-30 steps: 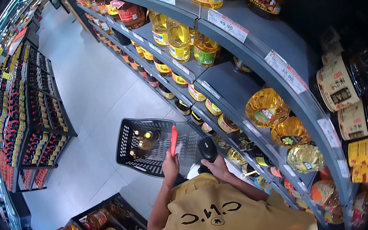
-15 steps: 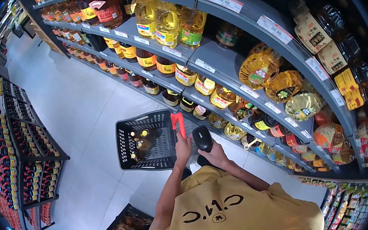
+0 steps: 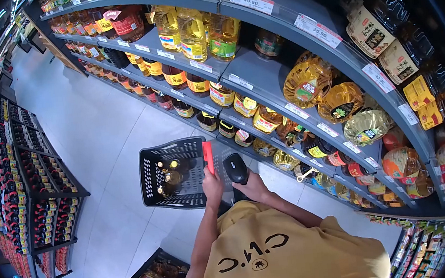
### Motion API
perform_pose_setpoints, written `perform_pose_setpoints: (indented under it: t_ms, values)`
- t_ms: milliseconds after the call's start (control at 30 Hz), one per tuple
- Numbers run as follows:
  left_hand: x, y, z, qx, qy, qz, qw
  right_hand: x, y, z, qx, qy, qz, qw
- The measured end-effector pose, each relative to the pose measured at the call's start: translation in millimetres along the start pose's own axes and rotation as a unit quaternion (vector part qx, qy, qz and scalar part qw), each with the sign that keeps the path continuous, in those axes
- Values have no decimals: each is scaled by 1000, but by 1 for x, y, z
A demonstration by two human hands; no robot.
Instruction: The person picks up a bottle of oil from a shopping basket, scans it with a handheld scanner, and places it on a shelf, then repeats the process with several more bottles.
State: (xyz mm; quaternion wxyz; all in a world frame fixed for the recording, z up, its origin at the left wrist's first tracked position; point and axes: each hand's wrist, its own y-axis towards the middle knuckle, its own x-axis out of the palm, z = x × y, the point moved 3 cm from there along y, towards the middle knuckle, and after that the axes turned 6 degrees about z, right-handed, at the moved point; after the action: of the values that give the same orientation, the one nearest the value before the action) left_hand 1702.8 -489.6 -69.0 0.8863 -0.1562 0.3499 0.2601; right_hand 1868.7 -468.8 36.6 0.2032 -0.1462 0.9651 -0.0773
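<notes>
Basket [image 3: 169,169] shifted slightly left; shelf tags [image 3: 251,1] read 49.90, 43.90.

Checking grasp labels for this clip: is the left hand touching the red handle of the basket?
Touching. The head view shows the left hand closed around the lower end of the red handle, no gap between them, above the black basket.

bottles [image 3: 167,173] in basket [image 3: 155,197], shelves [image 3: 260,81] right
</notes>
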Motion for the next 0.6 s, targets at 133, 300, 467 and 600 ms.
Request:
perform_pose_setpoints:
  t_ms: [133, 300, 467, 600]
  values:
    - [-8, 2, -8, 28, 42, 37, 998, -8, 6, 8, 10, -6, -20, 1000]
    - [-24, 3, -14, 31, 67, 62, 995, -23, 13, 26, 30, -20, -59, 998]
    - [-40, 10, -32, -3, 106, 32, 994, -25, 27, 38, 25, -26, -77, 996]
    - [-52, 17, -49, -35, 108, 13, 993, -22, 35, 47, 18, -9, -75, 997]
